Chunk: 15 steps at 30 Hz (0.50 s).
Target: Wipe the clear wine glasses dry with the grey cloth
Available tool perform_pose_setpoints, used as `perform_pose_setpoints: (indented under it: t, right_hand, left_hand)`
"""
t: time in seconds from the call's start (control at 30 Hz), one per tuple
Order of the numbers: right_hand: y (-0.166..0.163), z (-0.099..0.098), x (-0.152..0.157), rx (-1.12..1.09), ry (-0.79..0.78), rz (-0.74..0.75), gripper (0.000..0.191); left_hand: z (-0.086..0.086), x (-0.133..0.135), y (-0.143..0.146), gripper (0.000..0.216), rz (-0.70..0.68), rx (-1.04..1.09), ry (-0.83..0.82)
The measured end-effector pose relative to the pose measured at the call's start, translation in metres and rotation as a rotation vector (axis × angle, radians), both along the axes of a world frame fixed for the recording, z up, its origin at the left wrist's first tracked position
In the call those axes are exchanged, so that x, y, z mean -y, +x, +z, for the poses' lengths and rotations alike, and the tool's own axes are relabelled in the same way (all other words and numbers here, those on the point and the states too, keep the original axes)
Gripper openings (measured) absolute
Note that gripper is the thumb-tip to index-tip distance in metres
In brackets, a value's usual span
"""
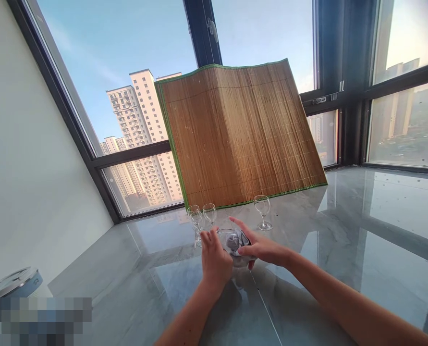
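Observation:
A clear glass bowl or drinking glass is held between my two hands, just above or on the grey counter. My left hand is closed round its left side. Inside the rim sits a bunched grey cloth. From the right, my right hand presses its thumb onto the cloth, with the index finger stretched out past the far rim and another finger showing below the glass. Whether the glass has a stem is hidden. Just beyond my left hand stand several clear stemmed glasses.
Another stemmed glass stands apart, beyond my right hand. A bamboo mat with green edging leans against the window behind the glossy marbled counter. At the lower left is a blue-and-white lidded container.

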State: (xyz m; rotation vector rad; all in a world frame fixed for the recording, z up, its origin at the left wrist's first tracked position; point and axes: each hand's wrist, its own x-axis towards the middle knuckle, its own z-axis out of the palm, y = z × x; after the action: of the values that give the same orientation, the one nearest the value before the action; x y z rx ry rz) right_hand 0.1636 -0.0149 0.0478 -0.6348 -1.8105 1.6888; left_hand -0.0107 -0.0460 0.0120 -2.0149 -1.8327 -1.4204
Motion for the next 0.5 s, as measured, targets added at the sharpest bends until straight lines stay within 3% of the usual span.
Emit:
perform_pose_setpoints:
  t: [0.27, 0.5]
  right_hand:
    - [0.003, -0.002, -0.001, -0.055, -0.092, 0.011, 0.093]
    - [-0.002, -0.004, 0.006, -0.176, -0.232, 0.117, 0.095]
  left_hand:
    - [0.001, 0.003, 0.001, 0.054, -0.028, 0.019, -0.039]
    - [0.010, 0.004, -0.001, 0.051, -0.021, 0.007, -0.060]
